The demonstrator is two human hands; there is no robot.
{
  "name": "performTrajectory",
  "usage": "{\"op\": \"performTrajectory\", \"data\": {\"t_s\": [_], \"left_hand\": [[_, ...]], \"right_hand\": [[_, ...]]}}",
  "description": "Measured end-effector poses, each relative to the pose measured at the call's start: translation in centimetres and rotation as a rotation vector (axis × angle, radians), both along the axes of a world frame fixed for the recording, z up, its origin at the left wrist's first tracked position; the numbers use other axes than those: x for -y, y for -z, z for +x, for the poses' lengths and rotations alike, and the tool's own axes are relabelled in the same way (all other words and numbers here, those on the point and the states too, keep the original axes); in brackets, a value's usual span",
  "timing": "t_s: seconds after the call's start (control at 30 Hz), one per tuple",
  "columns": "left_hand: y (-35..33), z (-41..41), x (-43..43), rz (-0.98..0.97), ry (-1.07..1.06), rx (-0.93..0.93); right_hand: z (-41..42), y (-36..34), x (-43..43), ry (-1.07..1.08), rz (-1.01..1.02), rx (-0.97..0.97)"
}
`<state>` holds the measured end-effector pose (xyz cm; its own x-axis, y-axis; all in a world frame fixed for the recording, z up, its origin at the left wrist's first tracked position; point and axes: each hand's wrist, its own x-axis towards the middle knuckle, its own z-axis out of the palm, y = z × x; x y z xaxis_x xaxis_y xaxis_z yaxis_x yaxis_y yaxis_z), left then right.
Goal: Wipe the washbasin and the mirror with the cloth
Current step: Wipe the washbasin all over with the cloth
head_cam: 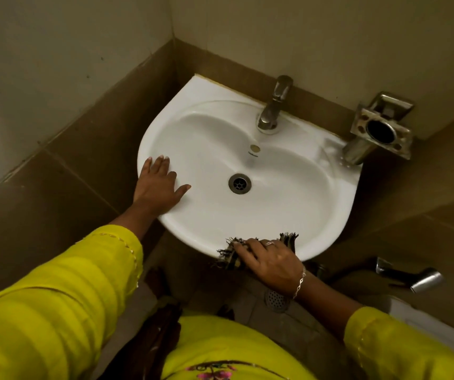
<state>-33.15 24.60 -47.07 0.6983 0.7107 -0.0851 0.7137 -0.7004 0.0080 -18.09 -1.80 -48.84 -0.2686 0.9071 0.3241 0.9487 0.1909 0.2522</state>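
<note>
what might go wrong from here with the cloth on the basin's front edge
1. The cloth lies under the right hand on the washbasin's front rim, partly hanging off; it may slip to the floor.
2. Its frayed fringe might snag on the metal holder jutting over the right rear corner, or on the tap.
3. The left hand rests flat on the glossy left rim; leaning on it could make it slide.

White basin [289, 193] fixed in tiled corner, tap [273, 108] on its back ledge, drain [239, 183] at bowl centre, my left hand [157, 185] flat on left rim, cloth [229, 255] on front rim under my right hand [272, 261]
</note>
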Motion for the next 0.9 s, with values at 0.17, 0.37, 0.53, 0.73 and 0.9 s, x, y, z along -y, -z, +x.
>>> {"op": "performTrajectory", "data": {"t_s": [0.17, 0.37, 0.53, 0.73, 0.9], "left_hand": [[0.1, 0.1, -0.1, 0.009, -0.014, -0.001], [0.2, 0.1, -0.2, 0.015, -0.009, 0.063], [0.4, 0.2, -0.4, 0.017, -0.016, 0.096], [0.7, 0.1, -0.5, 0.034, -0.008, 0.124], [0.9, -0.2, -0.5, 0.04, -0.001, 0.124]], "right_hand": [[5.9, -0.7, 2.0, -0.159, -0.072, -0.024], [10.4, -2.5, 2.4, -0.245, -0.317, -0.032], [13.1, -3.7, 3.4, -0.108, -0.464, -0.022], [9.1, -3.5, 5.4, 0.314, -0.268, -0.292], [2.2, -3.6, 2.9, 1.077, 0.163, -0.839]]}}
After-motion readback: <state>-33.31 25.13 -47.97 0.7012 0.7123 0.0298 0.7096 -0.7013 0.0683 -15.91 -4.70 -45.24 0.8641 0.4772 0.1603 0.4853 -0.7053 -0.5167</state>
